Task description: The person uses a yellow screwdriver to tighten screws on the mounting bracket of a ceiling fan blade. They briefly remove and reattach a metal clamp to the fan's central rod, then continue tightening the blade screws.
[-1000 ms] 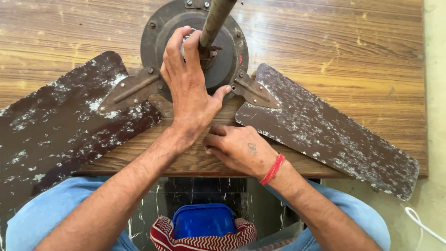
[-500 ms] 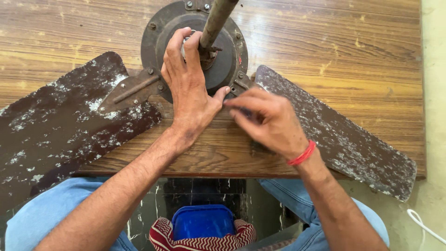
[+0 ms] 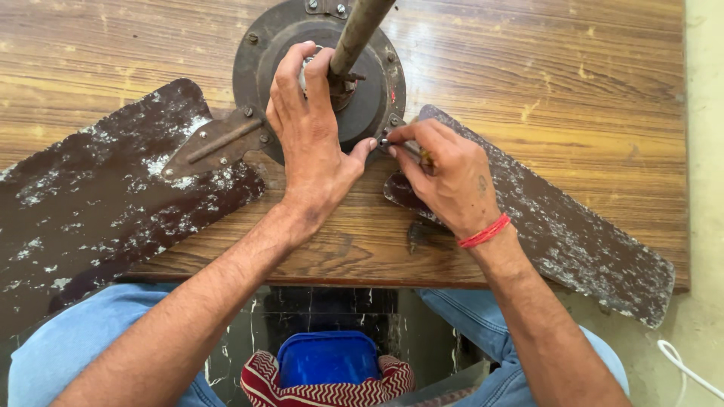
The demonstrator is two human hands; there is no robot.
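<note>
Upper centre: left hand (image 3: 313, 147) spread flat on fan motor (image 3: 317, 75), bracing it; right hand (image 3: 445, 177) pinches screwdriver (image 3: 400, 145) at blade screw; unscrewing step, needing a steady turn.

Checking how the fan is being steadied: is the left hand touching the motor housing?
Touching. The head view shows the left hand pressed flat on the round motor housing, fingers curled beside the rod.

Scratched wooden table (image 3: 588, 90), pale floor (image 3: 705, 151), daylight.
</note>
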